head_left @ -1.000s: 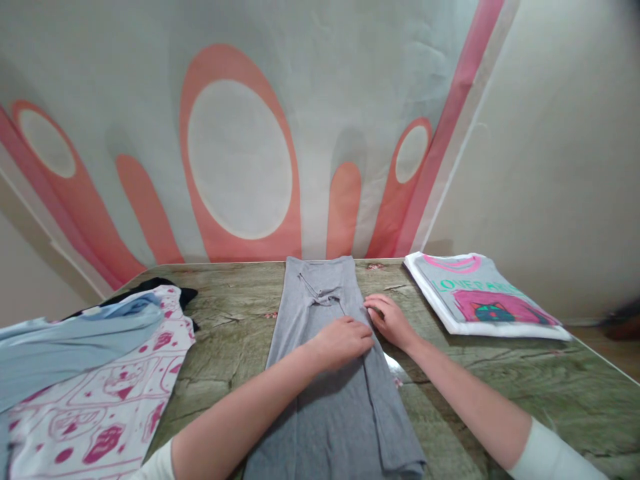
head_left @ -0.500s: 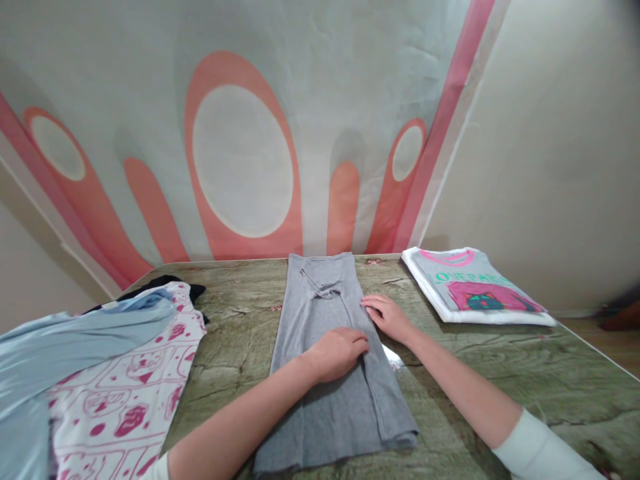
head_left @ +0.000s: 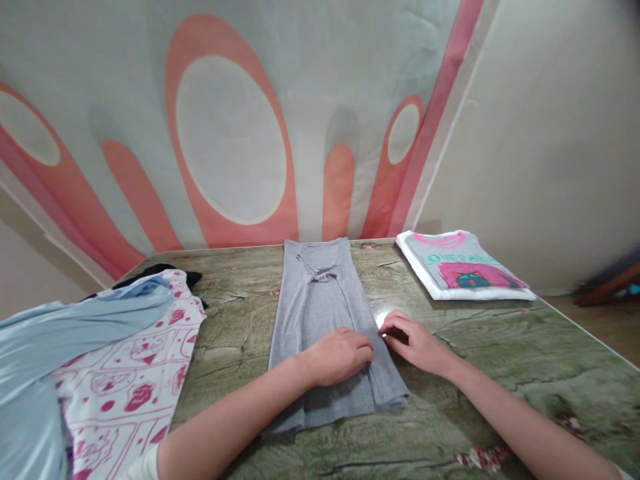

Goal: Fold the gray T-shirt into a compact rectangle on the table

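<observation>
A grey garment (head_left: 320,300), folded into a long narrow shape, lies on the wood-patterned table; a thin drawstring shows near its far end. My left hand (head_left: 343,357) rests on its lower middle, with the fingers curled together; whether they pinch any cloth is hidden. At the garment's right edge is my right hand (head_left: 413,340), its thumb and index finger nearly meeting at the cloth. I cannot make out how much fabric, if any, is between them.
Light blue cloth (head_left: 75,333) and a white garment with pink prints (head_left: 135,373) lie at the left, over something black (head_left: 193,280). Folded clothes with a grey-and-pink top (head_left: 470,263) sit at the back right. A patterned wall (head_left: 310,80) stands behind the table (head_left: 235,320).
My right hand has slid toward me along the garment's right edge, and its thumb and finger have come together there. My left hand has stayed on the cloth. The view has shifted slightly.
</observation>
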A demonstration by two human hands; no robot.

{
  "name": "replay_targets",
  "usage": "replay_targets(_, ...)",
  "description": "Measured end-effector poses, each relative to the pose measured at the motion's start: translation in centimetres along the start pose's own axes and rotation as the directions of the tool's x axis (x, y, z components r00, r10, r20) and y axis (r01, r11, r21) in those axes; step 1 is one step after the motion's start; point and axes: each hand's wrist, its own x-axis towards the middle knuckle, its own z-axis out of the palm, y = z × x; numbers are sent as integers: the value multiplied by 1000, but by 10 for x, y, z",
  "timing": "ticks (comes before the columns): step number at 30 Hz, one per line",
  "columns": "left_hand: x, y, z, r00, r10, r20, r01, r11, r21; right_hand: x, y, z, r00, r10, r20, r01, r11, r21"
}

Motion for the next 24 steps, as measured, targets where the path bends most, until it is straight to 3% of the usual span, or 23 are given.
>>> replay_targets(8, -3, 5, 5, 994, 90, -59, -93, 995, -42, -5, -18, -15, 959, 2, 283, 5, 1000, -24)
replay_targets(13, -3, 6, 8, 992, 107, -65, -110, 993, -49, -17, -28, -26, 911, 81, 403, -73, 997, -35)
replay_targets(17, -4, 9, 7, 995, 94, -39, -98, 990, -102, -28, -44, -30, 892, 93, 443, -83, 996, -40)
replay_targets(24, -5, 10, 2, 991, 130, -45, -136, 969, -206, -38, -55, -20, 922, 112, 371, -74, 990, -116)
